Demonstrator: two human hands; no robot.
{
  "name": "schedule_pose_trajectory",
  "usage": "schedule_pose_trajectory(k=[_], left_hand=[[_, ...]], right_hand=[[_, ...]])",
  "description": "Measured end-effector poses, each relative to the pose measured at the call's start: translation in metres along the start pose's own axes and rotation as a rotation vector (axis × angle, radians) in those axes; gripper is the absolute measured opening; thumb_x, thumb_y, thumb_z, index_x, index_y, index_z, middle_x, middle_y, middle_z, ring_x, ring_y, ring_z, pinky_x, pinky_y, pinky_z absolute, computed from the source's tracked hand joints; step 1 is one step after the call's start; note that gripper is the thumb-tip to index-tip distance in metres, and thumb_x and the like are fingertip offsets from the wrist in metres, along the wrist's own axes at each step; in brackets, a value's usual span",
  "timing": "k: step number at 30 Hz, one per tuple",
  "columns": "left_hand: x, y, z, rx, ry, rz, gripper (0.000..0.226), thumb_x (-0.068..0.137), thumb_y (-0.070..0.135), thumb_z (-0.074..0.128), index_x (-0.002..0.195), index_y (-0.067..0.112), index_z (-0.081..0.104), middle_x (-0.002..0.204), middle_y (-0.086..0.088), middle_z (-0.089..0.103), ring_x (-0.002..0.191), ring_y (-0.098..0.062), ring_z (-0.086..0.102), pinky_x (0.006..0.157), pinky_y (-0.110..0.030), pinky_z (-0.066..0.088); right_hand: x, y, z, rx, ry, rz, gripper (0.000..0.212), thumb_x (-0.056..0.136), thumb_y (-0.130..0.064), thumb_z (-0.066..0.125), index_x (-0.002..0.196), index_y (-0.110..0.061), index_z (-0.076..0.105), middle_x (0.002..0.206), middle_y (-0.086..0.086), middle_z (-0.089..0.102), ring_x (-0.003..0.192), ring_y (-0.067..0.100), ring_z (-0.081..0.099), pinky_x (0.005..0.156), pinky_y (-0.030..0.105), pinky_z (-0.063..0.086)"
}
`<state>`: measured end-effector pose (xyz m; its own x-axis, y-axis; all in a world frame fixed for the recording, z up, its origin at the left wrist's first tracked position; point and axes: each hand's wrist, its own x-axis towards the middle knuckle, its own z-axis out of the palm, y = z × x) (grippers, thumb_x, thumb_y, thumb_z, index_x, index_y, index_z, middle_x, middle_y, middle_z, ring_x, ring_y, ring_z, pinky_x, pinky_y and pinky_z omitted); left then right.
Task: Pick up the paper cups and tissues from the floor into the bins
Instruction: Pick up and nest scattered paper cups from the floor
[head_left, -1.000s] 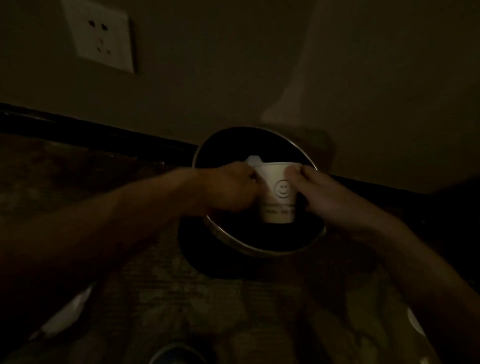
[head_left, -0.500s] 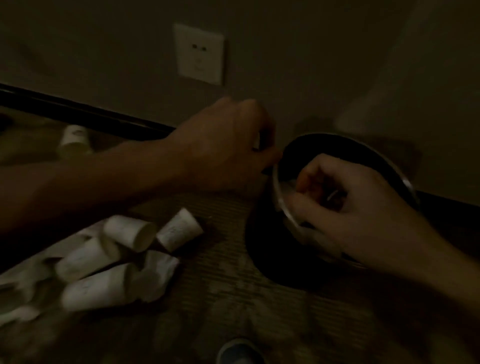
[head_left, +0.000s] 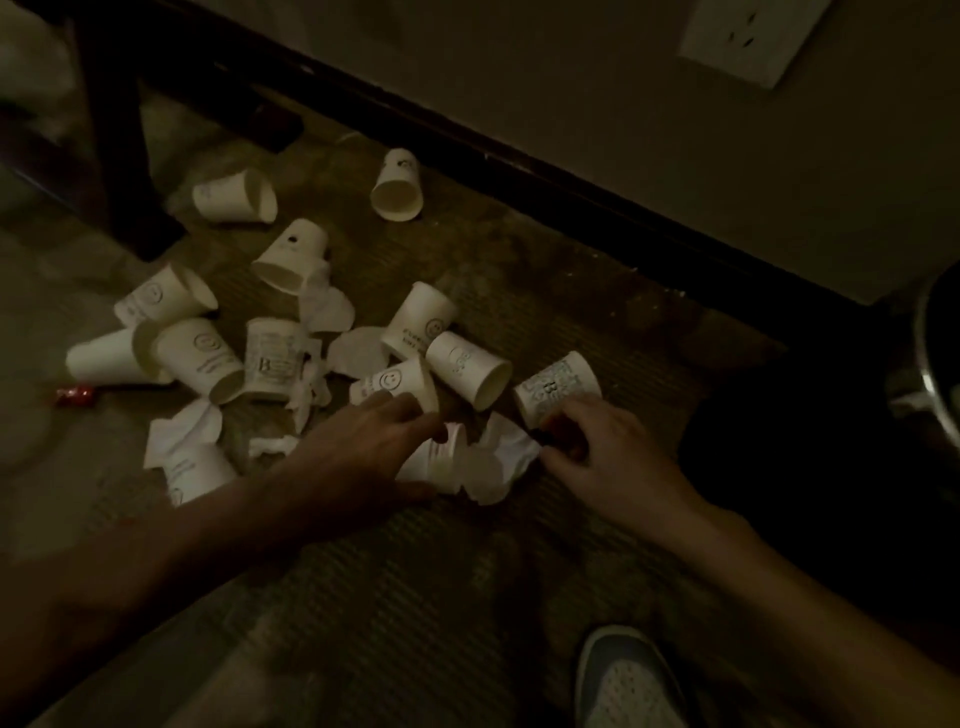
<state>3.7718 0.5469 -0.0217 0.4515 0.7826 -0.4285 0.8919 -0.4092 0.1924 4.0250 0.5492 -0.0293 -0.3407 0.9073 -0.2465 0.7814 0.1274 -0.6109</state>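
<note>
On carpet, left hand gripping tipped paper cup; right hand curling at crumpled tissue, grasp unclear. Other cups toward 10 o'clock showing smileys, "B"; finer print blurring. Bin cropped, 3 o'clock.

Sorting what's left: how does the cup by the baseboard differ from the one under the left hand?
The baseboard cup lies alone, untouched, mouth facing the camera; the near cup is gripped by the left hand, mouth rightward against a tissue. Both are white and on their sides.
</note>
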Motion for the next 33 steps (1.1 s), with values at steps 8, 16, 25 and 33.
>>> schedule_pose_trajectory(k=[8, 16, 25, 33], left_hand=[[0.006, -0.025, 0.051, -0.107, 0.111, -0.026, 0.082, 0.074, 0.055, 0.075, 0.143, 0.022, 0.045, 0.134, -0.007, 0.054, 0.120, -0.028, 0.052, 0.089, -0.048, 0.048], [0.006, -0.032, 0.075, -0.222, 0.002, -0.129, 0.089, 0.075, 0.063, 0.066, 0.149, 0.027, 0.033, 0.143, 0.001, 0.045, 0.134, -0.021, 0.039, 0.102, -0.049, 0.042], [0.008, -0.021, 0.081, -0.306, 0.002, -0.200, 0.108, 0.059, 0.090, 0.034, 0.150, 0.031, 0.028, 0.143, -0.002, 0.048, 0.127, -0.024, 0.049, 0.099, -0.049, 0.045], [0.011, -0.011, 0.080, -0.443, 0.129, -0.159, 0.091, 0.070, 0.088, 0.032, 0.139, 0.031, 0.046, 0.127, 0.002, 0.060, 0.100, -0.015, 0.062, 0.078, -0.034, 0.053]], right_hand=[[0.031, 0.020, 0.066, -0.061, -0.237, -0.057, 0.069, 0.088, -0.033, 0.071, 0.148, -0.023, 0.039, 0.155, -0.003, 0.031, 0.136, 0.016, 0.037, 0.103, 0.026, 0.035], [0.041, 0.034, 0.085, -0.177, -0.181, -0.142, 0.020, 0.091, -0.030, 0.066, 0.096, -0.011, 0.067, 0.094, -0.001, 0.055, 0.099, 0.018, 0.047, 0.076, 0.029, 0.036], [0.037, 0.011, 0.090, 0.627, -0.209, 0.260, 0.024, 0.102, -0.033, 0.047, 0.117, -0.019, 0.059, 0.099, -0.011, 0.063, 0.089, -0.001, 0.062, 0.072, 0.018, 0.050], [0.034, -0.007, 0.089, 0.623, -0.240, 0.188, 0.023, 0.095, -0.026, 0.063, 0.072, -0.022, 0.064, 0.060, -0.011, 0.059, 0.048, -0.005, 0.053, 0.047, 0.014, 0.040]])
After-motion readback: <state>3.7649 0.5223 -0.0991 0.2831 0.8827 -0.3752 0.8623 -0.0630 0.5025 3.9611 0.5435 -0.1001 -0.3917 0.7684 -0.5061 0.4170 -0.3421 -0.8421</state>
